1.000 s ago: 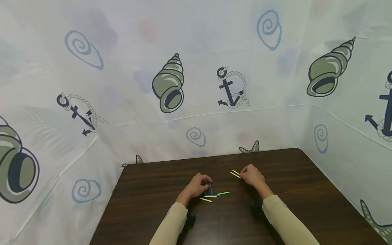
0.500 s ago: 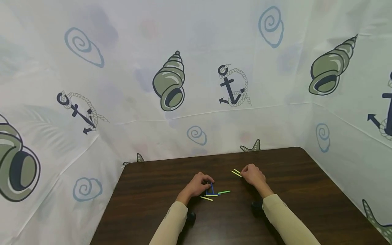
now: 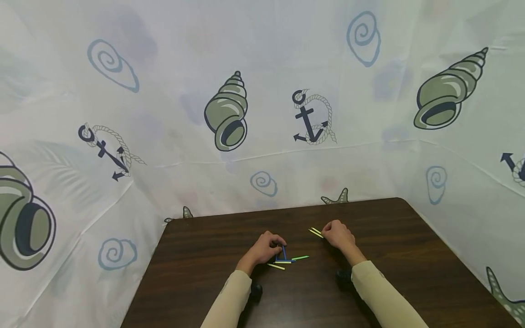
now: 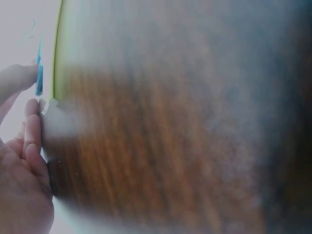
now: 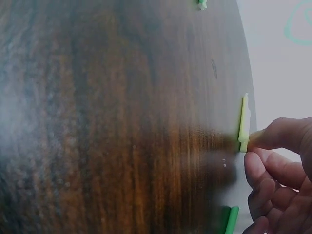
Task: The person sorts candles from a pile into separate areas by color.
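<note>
Thin coloured sticks lie on a dark wooden table. My left hand (image 3: 264,248) bends over blue sticks (image 3: 285,253) that form an open frame, with two standing up from one lying flat. Its thumb and a finger pinch the upper end of a blue stick (image 4: 39,80), as the left wrist view shows. My right hand (image 3: 338,234) is farther right, thumb and fingertip pinching the near end of a yellow stick (image 5: 243,119). Beside that one lies a second yellow stick (image 3: 316,230). My fingertips partly hide the held ends.
Close to the blue frame are a green stick (image 3: 301,258) and two yellow sticks, one of them the nearer yellow stick (image 3: 276,267). The dark table (image 3: 205,282) ends at a white cloth wall (image 3: 184,182) printed with shells and anchors.
</note>
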Demonstrator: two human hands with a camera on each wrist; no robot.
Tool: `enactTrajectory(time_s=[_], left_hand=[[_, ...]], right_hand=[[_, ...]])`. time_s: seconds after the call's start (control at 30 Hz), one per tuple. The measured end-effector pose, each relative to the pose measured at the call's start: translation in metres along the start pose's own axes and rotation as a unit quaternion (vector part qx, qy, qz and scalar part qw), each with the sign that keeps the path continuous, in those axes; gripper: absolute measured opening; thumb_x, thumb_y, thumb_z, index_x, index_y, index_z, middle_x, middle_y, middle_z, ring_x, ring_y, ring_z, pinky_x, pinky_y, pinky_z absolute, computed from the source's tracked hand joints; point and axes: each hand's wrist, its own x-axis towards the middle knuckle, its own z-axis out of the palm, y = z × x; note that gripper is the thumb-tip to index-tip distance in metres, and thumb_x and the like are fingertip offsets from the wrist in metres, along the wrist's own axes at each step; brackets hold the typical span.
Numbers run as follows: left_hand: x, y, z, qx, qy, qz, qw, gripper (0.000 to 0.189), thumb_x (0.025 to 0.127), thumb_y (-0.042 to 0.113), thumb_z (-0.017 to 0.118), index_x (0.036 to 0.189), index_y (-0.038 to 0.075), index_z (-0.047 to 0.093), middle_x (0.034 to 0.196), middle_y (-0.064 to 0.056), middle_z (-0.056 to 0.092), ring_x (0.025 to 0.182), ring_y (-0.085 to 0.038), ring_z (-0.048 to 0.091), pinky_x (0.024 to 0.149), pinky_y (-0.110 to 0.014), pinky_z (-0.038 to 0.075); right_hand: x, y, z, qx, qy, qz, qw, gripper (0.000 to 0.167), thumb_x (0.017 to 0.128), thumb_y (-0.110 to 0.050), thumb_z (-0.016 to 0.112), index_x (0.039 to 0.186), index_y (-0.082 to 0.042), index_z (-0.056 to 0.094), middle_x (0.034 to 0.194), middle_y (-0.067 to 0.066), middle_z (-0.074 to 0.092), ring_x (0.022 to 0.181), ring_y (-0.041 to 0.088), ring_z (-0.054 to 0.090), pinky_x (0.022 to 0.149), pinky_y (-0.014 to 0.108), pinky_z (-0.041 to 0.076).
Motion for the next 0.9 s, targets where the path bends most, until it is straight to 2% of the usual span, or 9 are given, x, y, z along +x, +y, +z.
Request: enactTrajectory(time_s=[0.3, 0.5, 0.7, 0.9], left_hand=[[0.011, 0.000, -0.001, -0.001, 0.015, 0.000, 0.9999, 0.019, 0.105, 0.008, 0.068, 0.120, 0.008, 0.077, 0.113, -0.013, 0.058, 0.097, -0.022, 0.052, 0.085, -0.042, 0.049], [0.020, -0.007, 0.002, -0.001, 0.020, -0.026, 0.9995, 0.019, 0.104, 0.013, 0.068, 0.120, 0.014, 0.078, 0.115, -0.007, 0.057, 0.099, -0.018, 0.050, 0.089, -0.040, 0.048], [0.028, -0.018, 0.008, -0.009, 0.026, -0.036, 0.9990, 0.018, 0.104, 0.015, 0.069, 0.117, 0.021, 0.080, 0.114, -0.002, 0.058, 0.099, -0.016, 0.049, 0.090, -0.040, 0.047], [0.027, -0.018, 0.008, -0.005, 0.029, -0.037, 0.9989, 0.017, 0.104, 0.015, 0.069, 0.117, 0.021, 0.079, 0.114, -0.001, 0.059, 0.100, -0.016, 0.049, 0.090, -0.041, 0.047]], right_hand=[[0.019, 0.001, -0.008, 0.003, -0.018, -0.011, 0.9998, 0.019, 0.100, -0.021, 0.066, 0.106, -0.010, 0.081, 0.101, 0.007, 0.074, 0.080, 0.027, 0.061, 0.073, 0.046, 0.046], [0.028, 0.001, -0.010, 0.006, -0.019, -0.022, 0.9996, 0.018, 0.099, -0.019, 0.064, 0.103, -0.011, 0.080, 0.098, 0.006, 0.074, 0.078, 0.026, 0.061, 0.072, 0.045, 0.045], [0.025, 0.001, -0.008, 0.017, -0.004, -0.024, 0.9996, 0.019, 0.099, -0.019, 0.063, 0.106, -0.010, 0.079, 0.101, 0.007, 0.074, 0.080, 0.026, 0.063, 0.072, 0.047, 0.048], [0.018, -0.007, 0.001, 0.038, 0.017, -0.037, 0.9985, 0.017, 0.101, -0.022, 0.064, 0.108, -0.012, 0.077, 0.102, 0.005, 0.074, 0.081, 0.026, 0.063, 0.069, 0.045, 0.046]])
